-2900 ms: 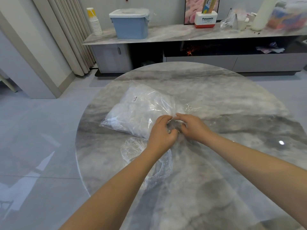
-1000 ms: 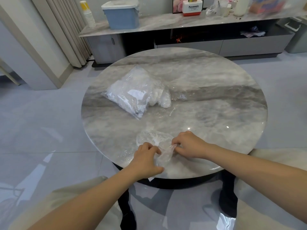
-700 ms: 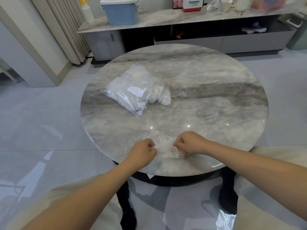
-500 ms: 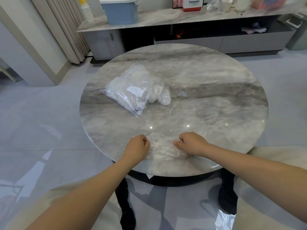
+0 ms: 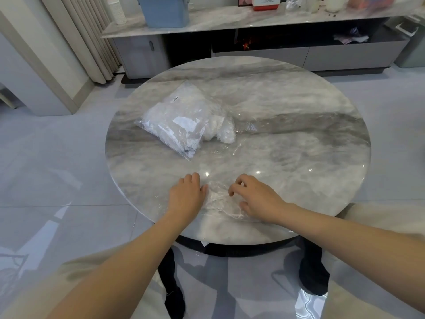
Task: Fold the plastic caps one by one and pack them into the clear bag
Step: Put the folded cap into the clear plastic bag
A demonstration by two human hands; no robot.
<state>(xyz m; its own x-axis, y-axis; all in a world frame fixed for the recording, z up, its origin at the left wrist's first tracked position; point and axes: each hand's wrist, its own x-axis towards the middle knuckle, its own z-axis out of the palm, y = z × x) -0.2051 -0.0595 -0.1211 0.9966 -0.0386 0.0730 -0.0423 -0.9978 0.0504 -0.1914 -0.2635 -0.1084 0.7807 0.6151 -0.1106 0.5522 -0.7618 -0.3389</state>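
A crumpled clear plastic cap (image 5: 222, 200) lies flat near the front edge of the round marble table (image 5: 299, 143). My left hand (image 5: 186, 196) lies flat on the table with straight fingers, its thumb side touching the cap's left edge. My right hand (image 5: 255, 199) hovers over the cap's right side with fingers loosely curled and holds nothing. Farther back on the left lies the clear bag (image 5: 177, 123), stuffed with white folded caps. Some caps (image 5: 220, 130) bulge out of its open mouth on the right.
Behind the table stands a long low cabinet (image 5: 253, 21) with a blue bin (image 5: 164, 10), paper cups and bottles on top. Curtains (image 5: 87, 38) hang at the back left. Glossy tiled floor surrounds the table; my knees sit under the near edge.
Both hands left the bag's mouth and came to the cap at the near edge. They gripped and gathered it, and now both have let go, the left flattened.
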